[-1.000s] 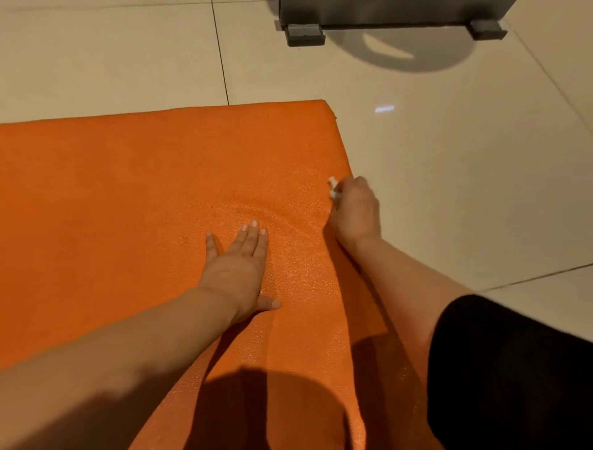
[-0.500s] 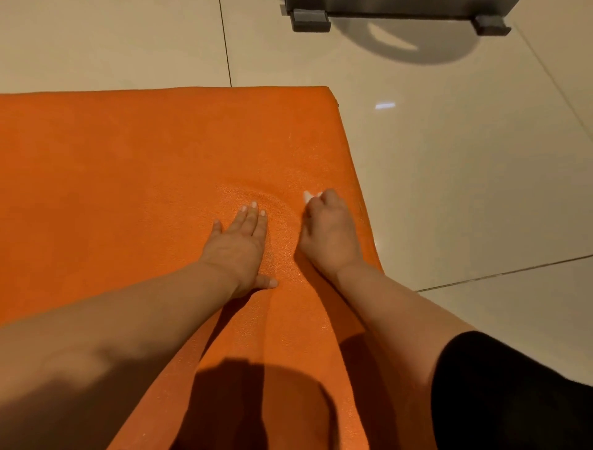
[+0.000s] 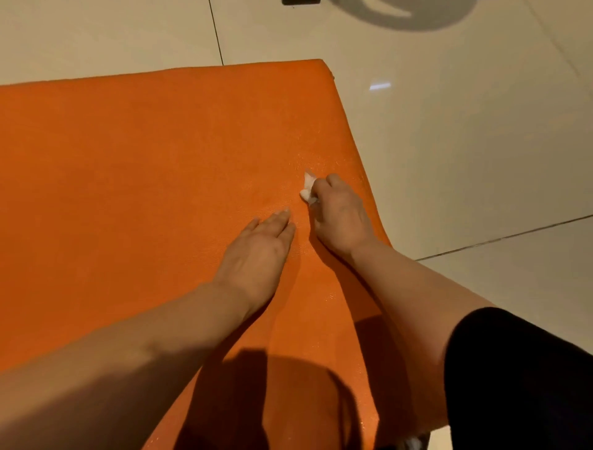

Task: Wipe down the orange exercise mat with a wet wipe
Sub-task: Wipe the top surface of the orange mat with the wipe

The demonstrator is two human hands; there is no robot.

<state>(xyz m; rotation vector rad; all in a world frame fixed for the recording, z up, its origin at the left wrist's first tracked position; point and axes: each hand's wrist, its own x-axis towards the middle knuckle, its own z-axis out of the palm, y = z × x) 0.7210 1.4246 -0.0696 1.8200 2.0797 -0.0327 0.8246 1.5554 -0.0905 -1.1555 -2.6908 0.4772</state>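
The orange exercise mat (image 3: 134, 180) lies flat on the tiled floor and fills the left and middle of the head view. My right hand (image 3: 340, 218) grips a small bunched white wet wipe (image 3: 308, 189) and holds it down on the mat, a little in from the mat's right edge. Only the wipe's tip shows past my curled fingers. My left hand (image 3: 256, 253) rests flat on the mat just left of the right hand, fingers straight and together. A faint damp sheen shows on the mat around the wipe.
Glossy cream floor tiles (image 3: 465, 144) surround the mat at the back and right. A dark furniture foot (image 3: 300, 2) and a round shadow sit at the top edge. My black sleeve (image 3: 519, 379) fills the lower right corner.
My right hand slid the wipe from the mat's right edge inward toward my left hand. The left hand stayed flat on the mat. The camera view shifted slightly.
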